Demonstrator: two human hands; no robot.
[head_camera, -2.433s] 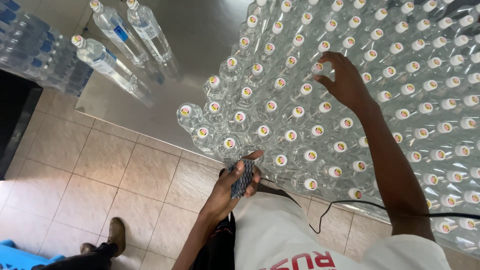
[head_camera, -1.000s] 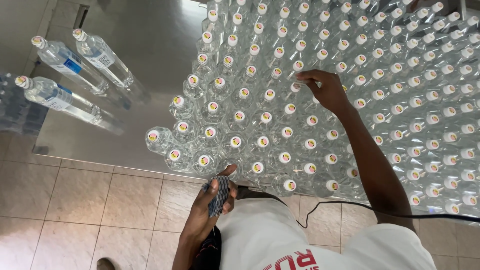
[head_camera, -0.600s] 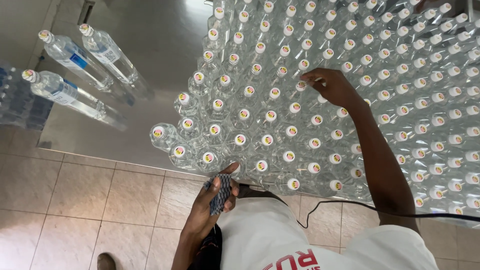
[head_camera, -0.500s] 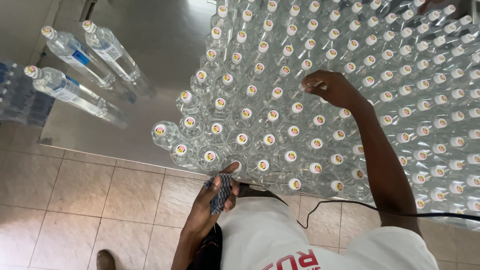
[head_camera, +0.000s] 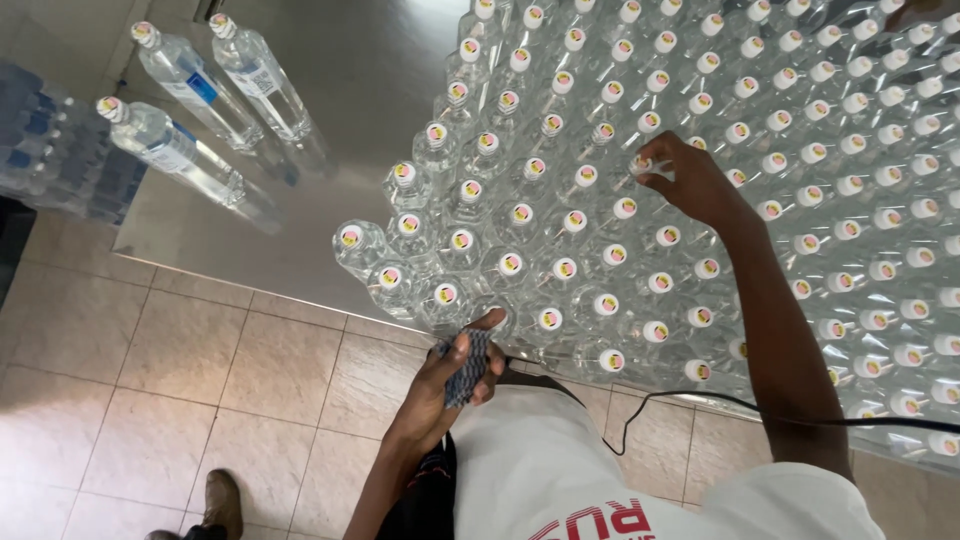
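Note:
My left hand (head_camera: 448, 375) is closed around a small stack of blue-and-white labels (head_camera: 467, 366) near the front edge of a steel table (head_camera: 360, 70). My right hand (head_camera: 688, 178) reaches out over a dense field of clear capped water bottles (head_camera: 560, 240) and pinches the white cap of one bottle (head_camera: 640, 165). The bottles stand upright and tightly packed, each with a white cap bearing a round sticker.
Three labelled bottles (head_camera: 205, 105) stand apart at the table's far left. Shrink-wrapped packs of bottles (head_camera: 55, 150) are stacked left of the table. A black cable (head_camera: 700, 402) runs across my white shirt. The floor is beige tile (head_camera: 200, 400); a brown shoe (head_camera: 222, 503) shows bottom left.
My right hand has closed on a bottle cap slightly further out. My left hand keeps the labels at the table edge. The view has shifted a little to the left.

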